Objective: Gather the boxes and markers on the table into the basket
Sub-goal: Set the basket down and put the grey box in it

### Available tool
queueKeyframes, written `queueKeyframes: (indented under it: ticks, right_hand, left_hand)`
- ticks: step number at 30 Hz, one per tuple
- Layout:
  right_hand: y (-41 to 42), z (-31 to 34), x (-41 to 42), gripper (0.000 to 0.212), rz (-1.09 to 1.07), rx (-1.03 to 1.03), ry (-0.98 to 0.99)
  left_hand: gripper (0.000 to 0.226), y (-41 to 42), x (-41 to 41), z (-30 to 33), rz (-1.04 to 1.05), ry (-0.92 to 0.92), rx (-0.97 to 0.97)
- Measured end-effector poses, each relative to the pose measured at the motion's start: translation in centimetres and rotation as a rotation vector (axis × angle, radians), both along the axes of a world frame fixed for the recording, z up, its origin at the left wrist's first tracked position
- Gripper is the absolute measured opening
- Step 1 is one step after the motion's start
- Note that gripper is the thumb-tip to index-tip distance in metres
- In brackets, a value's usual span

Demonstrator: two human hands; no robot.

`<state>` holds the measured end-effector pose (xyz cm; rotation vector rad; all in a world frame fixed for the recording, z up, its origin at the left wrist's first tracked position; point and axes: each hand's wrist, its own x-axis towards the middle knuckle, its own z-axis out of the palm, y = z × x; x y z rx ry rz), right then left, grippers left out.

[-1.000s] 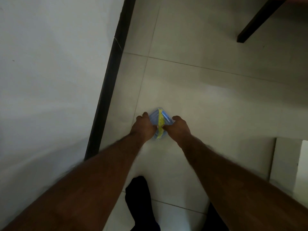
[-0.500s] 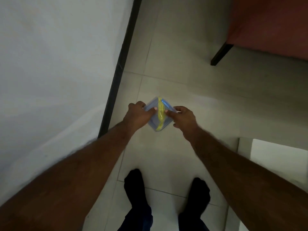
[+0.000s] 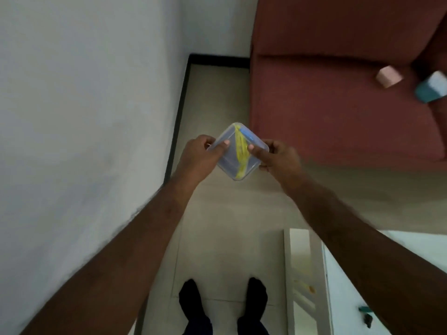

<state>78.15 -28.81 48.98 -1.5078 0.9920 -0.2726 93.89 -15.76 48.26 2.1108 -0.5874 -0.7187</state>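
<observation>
While the person stands on the tiled floor (image 3: 217,238), the head view shows both arms stretched forward and down, with a clear plastic box (image 3: 238,151) held between the two hands above the floor. The left hand (image 3: 202,154) grips the box's left corner, thumb laid on the lid and fingers curled under the edge. The right hand (image 3: 278,158) grips the opposite corner in the same way, thumb on top. The box is turned corner-on, like a diamond, and appears roughly level. Through the lid a yellow item (image 3: 240,153) runs lengthwise across the middle, and a blue item (image 3: 246,134) lies near the far corner; whether either is a marker cannot be told.

A white wall (image 3: 84,117) with a dark skirting (image 3: 176,122) fills the left side. A red sofa (image 3: 338,105) stands at upper right, just beyond the right hand. On its seat lie a small pink box (image 3: 388,76) and, near it at the frame edge, a teal and white box (image 3: 433,87); the two are apart. At lower right a white bench (image 3: 302,274) is partly hidden by the right forearm, with a small teal object (image 3: 364,309) and a dark one (image 3: 368,320) on its surface, too small to identify. Two feet in dark socks (image 3: 222,301) show at the bottom edge.
</observation>
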Motion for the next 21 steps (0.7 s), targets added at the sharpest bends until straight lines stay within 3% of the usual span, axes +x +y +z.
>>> queueKeyframes:
  ticks: [3, 11, 21]
  right_hand:
    - [-1.3, 9.1, -1.8, 0.027, -0.014, -0.087, -0.095]
    - [-1.9, 25.1, -9.6, 0.047, -0.068, -0.495, -0.126]
    - [-2.0, 33.1, -19.7, 0.06, -0.21, -0.916, -0.238]
  left_hand:
    - [0.043, -1.6, -1.3, 8.9, -0.095, -0.12, -0.058]
    - [0.032, -2.3, -8.4, 24.2, -0.186, -0.171, -0.264]
    - [0.051, -5.2, -18.4, 34.8, -0.198, 0.125, -0.574]
